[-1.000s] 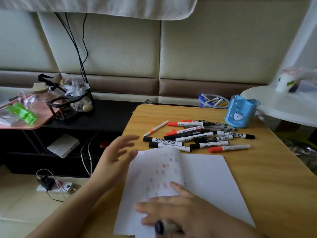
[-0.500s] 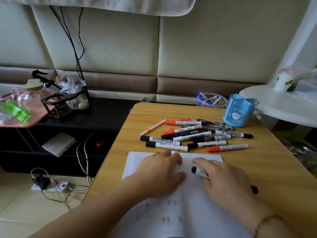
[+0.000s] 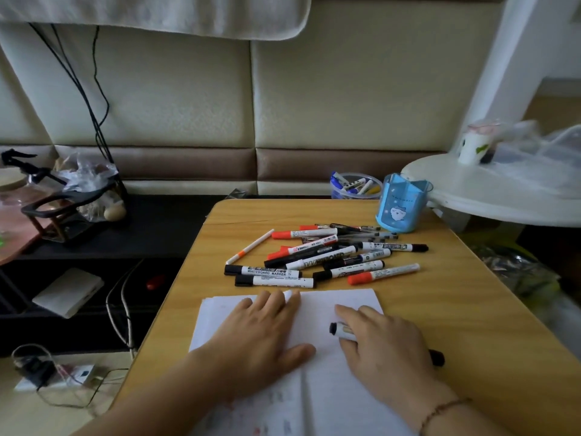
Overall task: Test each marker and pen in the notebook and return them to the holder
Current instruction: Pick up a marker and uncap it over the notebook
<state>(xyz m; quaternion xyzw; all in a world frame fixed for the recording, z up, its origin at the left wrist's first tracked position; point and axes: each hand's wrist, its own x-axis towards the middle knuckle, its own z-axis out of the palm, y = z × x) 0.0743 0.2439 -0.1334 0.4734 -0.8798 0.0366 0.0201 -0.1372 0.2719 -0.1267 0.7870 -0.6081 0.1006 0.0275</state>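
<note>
While the left hand (image 3: 262,335) lies flat on the notebook (image 3: 317,313), the right hand (image 3: 382,344) grips a marker (image 3: 341,329).

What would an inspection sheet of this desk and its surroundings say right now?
Surface: wooden table, bare at its right side.
Job's things: open notebook near the front; heap of markers behind it; blue holder at the far right.
Clutter: clear cup of pens behind the table.
Hands: left hand flat on the page; right hand rests on a black-capped marker.
Cables: black cables down the wall; more on the floor.
Surroundings: padded wall, white round table.
</note>
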